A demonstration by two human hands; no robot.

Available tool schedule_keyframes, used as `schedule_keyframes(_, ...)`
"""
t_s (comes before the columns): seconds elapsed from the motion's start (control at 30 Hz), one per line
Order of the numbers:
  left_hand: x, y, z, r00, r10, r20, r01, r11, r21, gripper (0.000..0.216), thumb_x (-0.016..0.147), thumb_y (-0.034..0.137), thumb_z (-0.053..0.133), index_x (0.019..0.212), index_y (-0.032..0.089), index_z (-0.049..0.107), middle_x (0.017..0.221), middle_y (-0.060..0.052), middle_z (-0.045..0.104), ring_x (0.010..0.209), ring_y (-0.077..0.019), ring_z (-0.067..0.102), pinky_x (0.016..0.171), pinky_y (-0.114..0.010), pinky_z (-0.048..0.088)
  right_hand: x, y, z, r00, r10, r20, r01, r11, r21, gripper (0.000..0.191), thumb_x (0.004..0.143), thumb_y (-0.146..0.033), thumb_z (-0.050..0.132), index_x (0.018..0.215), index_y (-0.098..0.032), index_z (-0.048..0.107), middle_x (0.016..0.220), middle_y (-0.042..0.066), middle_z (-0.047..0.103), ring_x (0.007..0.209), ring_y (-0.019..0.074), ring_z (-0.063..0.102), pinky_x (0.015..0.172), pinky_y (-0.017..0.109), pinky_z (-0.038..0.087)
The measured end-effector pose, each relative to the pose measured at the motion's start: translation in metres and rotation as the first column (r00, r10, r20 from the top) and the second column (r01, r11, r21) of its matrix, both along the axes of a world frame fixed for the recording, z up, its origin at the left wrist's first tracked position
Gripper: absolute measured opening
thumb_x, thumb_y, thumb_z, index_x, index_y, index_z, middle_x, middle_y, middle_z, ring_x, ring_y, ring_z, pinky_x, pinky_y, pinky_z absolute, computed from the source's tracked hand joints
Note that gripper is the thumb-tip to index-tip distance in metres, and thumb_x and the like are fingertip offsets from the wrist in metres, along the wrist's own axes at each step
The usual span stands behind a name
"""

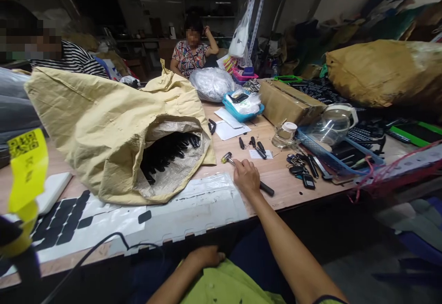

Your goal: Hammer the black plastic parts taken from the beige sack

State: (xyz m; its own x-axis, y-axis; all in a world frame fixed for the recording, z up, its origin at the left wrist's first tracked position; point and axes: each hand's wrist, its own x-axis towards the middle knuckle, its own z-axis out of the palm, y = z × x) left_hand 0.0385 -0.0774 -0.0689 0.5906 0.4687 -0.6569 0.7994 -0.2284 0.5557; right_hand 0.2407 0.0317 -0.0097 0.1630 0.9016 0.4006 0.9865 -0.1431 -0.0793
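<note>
My right hand (247, 177) is closed over the handle of a small hammer (267, 189) lying at the table's front. The yellowish hammer head (226, 157) points away to the left. My left hand (207, 255) rests low against my green shirt, below the table edge; its fingers look curled in, and whatever they might hold is hidden. Left of the hammer, a cream cloth sack (103, 124) lies on its side, its mouth facing me, with many black slender pieces (169, 152) inside. Several small black pieces (261, 147) lie beyond my right hand.
Car keys (308, 181) and a blue basket (359, 168) stand to the right. Behind are a cardboard box (286, 99), a glass jar (285, 134) and a blue tray (244, 114). A cable (86, 253) runs front left. Two people sit across the table.
</note>
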Motion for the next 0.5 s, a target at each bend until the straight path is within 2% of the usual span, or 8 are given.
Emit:
schedule_keyframes(0.07, 0.001, -0.004, 0.028, 0.990, -0.130, 0.052, 0.131, 0.991, -0.008, 0.047, 0.081, 0.038, 0.063, 0.124, 0.020, 0.067, 0.125, -0.015, 0.069, 0.117, -0.0348, 0.063, 0.096, -0.045, 0.049, 0.000, 0.000, 0.000, 1.000, -0.003, 0.007, 0.003, 1.000, 0.003, 0.036, 0.088, -0.016, 0.051, 0.119, -0.025, 0.067, 0.090, 0.007, 0.057, 0.084, 0.0207, 0.045, 0.069, 0.029, 0.031)
schedule_keyframes(0.13, 0.002, 0.002, 0.061, 0.941, -0.252, 0.224, 0.260, 0.966, -0.006, 0.044, 0.081, 0.042, 0.064, 0.120, 0.022, 0.070, 0.117, -0.012, 0.072, 0.109, -0.0317, 0.066, 0.093, -0.041, 0.051, 0.000, 0.000, 0.000, 1.000, -0.008, 0.008, 0.008, 1.000, 0.004, 0.035, 0.088, -0.016, 0.052, 0.118, -0.025, 0.067, 0.090, 0.007, 0.057, 0.084, 0.0205, 0.045, 0.069, 0.029, 0.031)
schedule_keyframes(0.2, 0.004, 0.024, 0.094, 0.868, -0.207, 0.451, 0.267, 0.961, -0.072, 0.044, 0.083, 0.047, 0.063, 0.119, 0.022, 0.069, 0.104, -0.007, 0.075, 0.094, -0.0240, 0.069, 0.084, -0.032, 0.053, 0.000, 0.000, 0.000, 1.000, -0.010, 0.011, 0.010, 1.000, 0.006, 0.035, 0.088, -0.016, 0.052, 0.118, -0.025, 0.067, 0.090, 0.007, 0.057, 0.084, 0.0204, 0.045, 0.069, 0.029, 0.030)
schedule_keyframes(0.27, 0.006, 0.062, 0.120, 0.804, -0.091, 0.588, 0.165, 0.984, -0.073, 0.039, 0.085, 0.047, 0.060, 0.114, 0.021, 0.070, 0.099, -0.004, 0.075, 0.088, -0.0194, 0.068, 0.080, -0.027, 0.053, -0.001, 0.000, 0.000, 1.000, -0.008, 0.012, 0.008, 1.000, 0.010, 0.036, 0.087, -0.016, 0.052, 0.118, -0.025, 0.067, 0.090, 0.007, 0.057, 0.085, 0.0205, 0.046, 0.069, 0.030, 0.030)
schedule_keyframes(0.33, 0.011, 0.109, 0.135, 0.790, 0.064, 0.609, -0.153, 0.984, 0.095, 0.031, 0.089, 0.041, 0.055, 0.104, 0.020, 0.072, 0.095, -0.005, 0.074, 0.084, -0.0188, 0.066, 0.080, -0.028, 0.052, -0.001, 0.000, 0.000, 1.000, -0.006, 0.009, 0.006, 1.000, 0.010, 0.036, 0.087, -0.015, 0.052, 0.118, -0.025, 0.067, 0.090, 0.007, 0.057, 0.085, 0.0206, 0.046, 0.069, 0.030, 0.030)
schedule_keyframes(0.37, 0.014, 0.134, 0.140, 0.781, 0.163, 0.603, -0.358, 0.908, 0.218, 0.029, 0.091, 0.038, 0.053, 0.104, 0.019, 0.072, 0.099, -0.006, 0.073, 0.089, -0.0206, 0.065, 0.082, -0.030, 0.052, -0.001, 0.000, 0.000, 1.000, -0.005, 0.006, 0.005, 1.000, 0.009, 0.037, 0.087, -0.015, 0.052, 0.118, -0.025, 0.067, 0.090, 0.007, 0.058, 0.085, 0.0207, 0.046, 0.070, 0.030, 0.031)
schedule_keyframes(0.43, 0.019, 0.179, 0.143, 0.740, 0.366, 0.564, -0.649, 0.607, 0.458, 0.029, 0.091, 0.029, 0.050, 0.109, 0.018, 0.070, 0.104, -0.010, 0.070, 0.098, -0.0250, 0.063, 0.087, -0.036, 0.050, -0.001, 0.000, 0.000, 1.000, 0.001, 0.002, -0.001, 1.000, 0.007, 0.037, 0.087, -0.015, 0.051, 0.119, -0.026, 0.067, 0.090, 0.007, 0.058, 0.085, 0.0208, 0.046, 0.070, 0.030, 0.031)
schedule_keyframes(0.5, 0.025, 0.213, 0.143, 0.690, 0.514, 0.509, -0.713, 0.364, 0.599, 0.030, 0.090, 0.024, 0.049, 0.111, 0.015, 0.069, 0.111, -0.015, 0.066, 0.107, -0.0285, 0.060, 0.094, -0.039, 0.047, -0.002, 0.000, -0.001, 1.000, 0.005, -0.002, -0.005, 1.000, 0.008, 0.037, 0.086, -0.016, 0.051, 0.119, -0.026, 0.066, 0.091, 0.007, 0.058, 0.086, 0.0209, 0.047, 0.071, 0.030, 0.031)
